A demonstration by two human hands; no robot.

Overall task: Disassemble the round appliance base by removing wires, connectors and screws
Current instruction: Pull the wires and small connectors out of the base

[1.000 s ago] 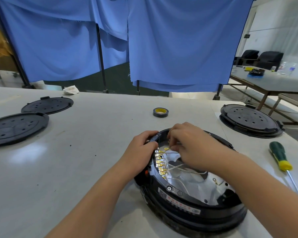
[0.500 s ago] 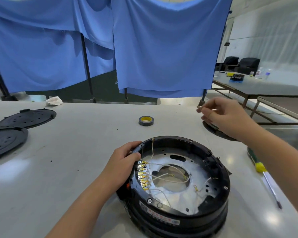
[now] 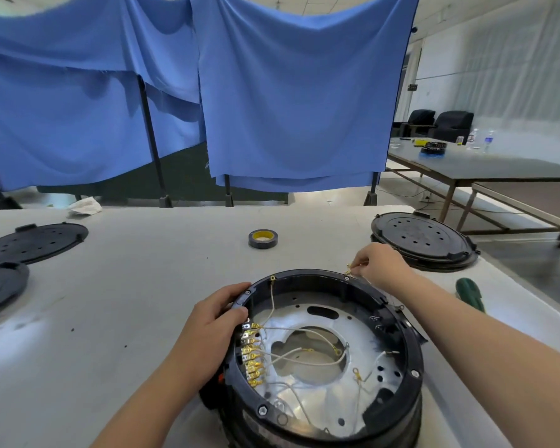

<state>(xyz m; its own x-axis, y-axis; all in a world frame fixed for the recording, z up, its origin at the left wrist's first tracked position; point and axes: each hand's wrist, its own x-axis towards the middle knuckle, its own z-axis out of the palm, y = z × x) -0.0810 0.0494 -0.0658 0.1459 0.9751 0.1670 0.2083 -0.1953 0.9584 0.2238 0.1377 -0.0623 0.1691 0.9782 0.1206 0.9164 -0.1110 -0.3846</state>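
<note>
Round appliance base (image 3: 324, 360) sits nearest us on the white table (image 3: 117, 286), its cover off and the silvery inner plate (image 3: 317, 383) exposed. Our left hand (image 3: 212, 321) curls over the base's left rim, fingers gripping the black edge to steady it. Just inside that rim a row of yellow connectors (image 3: 253, 357) is plugged into a terminal strip, each with a pale wire (image 3: 304, 354) looping across the plate, so we judge most of the wiring is yet to be pulled. One wire with a ring terminal (image 3: 273, 278) stands up against the far rim, apparently free at that end. Several screws (image 3: 262, 410) remain in the black ring.

At the far right rim, our right hand (image 3: 377, 263) pinches a small brass-coloured terminal (image 3: 348, 270) on a thin wire, held just above the edge; we take this for one lead being drawn out. So the job looks early to midway: cover gone, a wire or two loose, connectors and screws left.

Further right lies a green-handled screwdriver (image 3: 469, 294), unused. Beyond are a tape roll (image 3: 263, 238), a stacked black cover (image 3: 422, 240) to the right and two covers (image 3: 29, 242) to the left.
</note>
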